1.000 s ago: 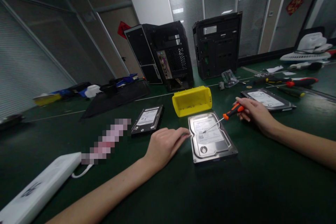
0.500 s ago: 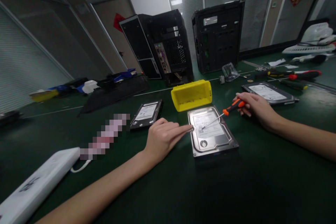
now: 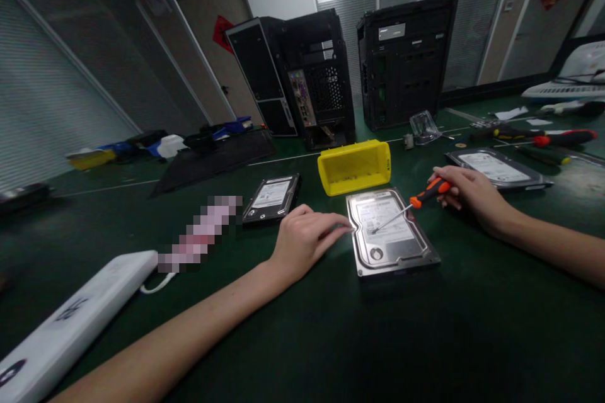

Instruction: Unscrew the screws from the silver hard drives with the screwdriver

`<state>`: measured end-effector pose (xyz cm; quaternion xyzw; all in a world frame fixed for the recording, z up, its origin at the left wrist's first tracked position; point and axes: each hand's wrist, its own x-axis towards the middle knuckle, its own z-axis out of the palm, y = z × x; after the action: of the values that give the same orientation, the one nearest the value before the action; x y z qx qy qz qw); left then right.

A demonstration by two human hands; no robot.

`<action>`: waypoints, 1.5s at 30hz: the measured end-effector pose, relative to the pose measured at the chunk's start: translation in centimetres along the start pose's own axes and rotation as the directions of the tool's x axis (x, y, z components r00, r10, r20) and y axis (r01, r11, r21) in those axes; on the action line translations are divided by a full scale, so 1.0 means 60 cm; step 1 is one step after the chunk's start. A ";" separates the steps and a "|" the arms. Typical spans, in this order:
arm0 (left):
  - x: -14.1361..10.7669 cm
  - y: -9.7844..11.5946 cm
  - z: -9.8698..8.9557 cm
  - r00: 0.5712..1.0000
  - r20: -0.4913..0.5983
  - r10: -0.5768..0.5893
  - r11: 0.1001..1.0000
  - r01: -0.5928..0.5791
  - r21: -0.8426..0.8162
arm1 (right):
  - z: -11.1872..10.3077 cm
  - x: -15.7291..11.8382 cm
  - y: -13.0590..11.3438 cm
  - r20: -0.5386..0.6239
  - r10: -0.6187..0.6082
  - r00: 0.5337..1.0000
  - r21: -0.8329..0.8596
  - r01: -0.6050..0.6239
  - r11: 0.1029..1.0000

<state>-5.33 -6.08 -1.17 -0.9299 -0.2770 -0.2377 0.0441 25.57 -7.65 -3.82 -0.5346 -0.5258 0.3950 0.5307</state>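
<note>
A silver hard drive with a white label lies flat on the green table in front of me. My left hand is at its left edge, thumb and fingertips pinched together there; whether anything small is between them I cannot make out. In my right hand is a screwdriver with an orange and black handle, gripped by the fingers. Its shaft slants down to the left, and the tip is over the drive's label; whether it touches I cannot tell. Just behind the drive, a yellow bin holds several tiny pieces, probably screws.
Other hard drives lie to the left and right. Two black computer cases stand at the back. A white power bank-like block with a cable is at the left. Tools, including red-handled pliers, lie at the right.
The view has shifted slightly, so everything sits a little further right. My left index finger, stretched out before, is now bent in a pinch at the drive's edge. The screwdriver stays over the label.
</note>
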 end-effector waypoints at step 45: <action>-0.001 0.001 0.001 1.000 0.005 -0.019 0.997 0.019 0.079 | -0.003 0.002 -0.003 0.028 0.003 1.000 0.001 -0.003 1.000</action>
<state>-5.34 -6.15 -1.24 -0.9255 -0.2952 -0.2244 0.0778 25.73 -7.61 -3.61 -0.5294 -0.5323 0.4034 0.5231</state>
